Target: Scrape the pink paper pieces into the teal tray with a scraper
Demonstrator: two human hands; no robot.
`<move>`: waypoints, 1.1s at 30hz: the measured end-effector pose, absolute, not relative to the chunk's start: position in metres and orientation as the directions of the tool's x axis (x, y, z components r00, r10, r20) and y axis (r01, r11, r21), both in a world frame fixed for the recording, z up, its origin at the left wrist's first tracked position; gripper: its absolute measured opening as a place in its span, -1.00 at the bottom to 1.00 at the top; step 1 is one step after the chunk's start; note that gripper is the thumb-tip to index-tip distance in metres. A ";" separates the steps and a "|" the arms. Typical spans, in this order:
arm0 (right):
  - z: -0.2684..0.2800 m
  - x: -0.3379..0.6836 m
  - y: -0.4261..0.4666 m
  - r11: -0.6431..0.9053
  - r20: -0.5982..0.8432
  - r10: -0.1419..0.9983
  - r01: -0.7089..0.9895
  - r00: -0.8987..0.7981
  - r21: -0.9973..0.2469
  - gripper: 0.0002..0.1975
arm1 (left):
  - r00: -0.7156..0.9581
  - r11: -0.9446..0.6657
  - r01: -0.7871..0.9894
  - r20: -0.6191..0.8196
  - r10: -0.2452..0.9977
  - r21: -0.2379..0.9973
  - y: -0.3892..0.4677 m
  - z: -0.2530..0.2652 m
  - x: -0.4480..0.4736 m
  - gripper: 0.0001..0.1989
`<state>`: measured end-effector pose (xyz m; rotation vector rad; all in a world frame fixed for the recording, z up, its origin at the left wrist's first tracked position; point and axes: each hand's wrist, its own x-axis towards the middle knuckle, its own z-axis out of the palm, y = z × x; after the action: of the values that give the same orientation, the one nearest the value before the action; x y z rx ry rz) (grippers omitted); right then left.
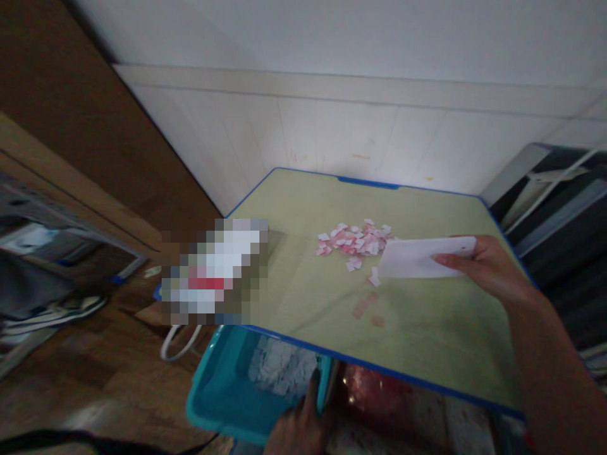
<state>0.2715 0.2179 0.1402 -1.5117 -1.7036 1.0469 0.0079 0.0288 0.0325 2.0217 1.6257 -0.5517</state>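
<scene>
The right hand (484, 268) pinches a stiff white card (417, 258) by its far end, edge beside the light, loose paper scraps (355, 240) on the table (427, 328). The left hand (298, 426) grips the bin (227, 398) rim below the table's near edge.

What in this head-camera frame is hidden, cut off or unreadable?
- Pixelated patch at the green table's left edge: masked, contents unreadable.
- Left hand on the teal plastic bin: cut by the bottom edge.
- Small pink-and-white paper scraps: print too small.
- White flat card in the right hand: blurred.
</scene>
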 end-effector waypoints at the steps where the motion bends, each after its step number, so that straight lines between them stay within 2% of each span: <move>1: 0.140 0.272 0.218 0.033 -0.060 0.983 0.492 -0.172 -0.870 -0.76 | 0.205 -0.167 0.979 -0.593 0.779 0.118 0.029 0.034 0.008 -0.64; 11: 0.145 0.283 0.217 -0.020 -0.122 0.976 0.492 -0.178 -0.871 -0.75 | 0.203 -0.166 0.979 -0.588 0.783 0.117 0.030 0.033 0.007 -0.61; 23: 0.138 0.294 0.220 -0.109 -0.108 0.994 0.428 0.026 -0.897 -0.75 | 0.198 -0.169 0.980 -0.603 0.773 0.105 0.029 0.032 0.007 -0.62; 26: 0.138 0.293 0.221 -0.120 -0.101 0.993 0.430 0.067 -0.895 -0.75 | 0.220 -0.177 0.976 -0.568 0.793 0.130 0.028 0.030 0.006 -0.59; 33: 0.136 0.288 0.221 -0.086 -0.095 0.996 0.437 0.001 -0.895 -0.72 | 0.192 -0.185 0.980 -0.600 0.776 0.075 0.030 0.034 0.009 -0.55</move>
<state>0.2881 0.2214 0.1364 -1.6008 -1.5066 1.0449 0.0086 0.0300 0.0336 2.0280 1.6390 -0.6086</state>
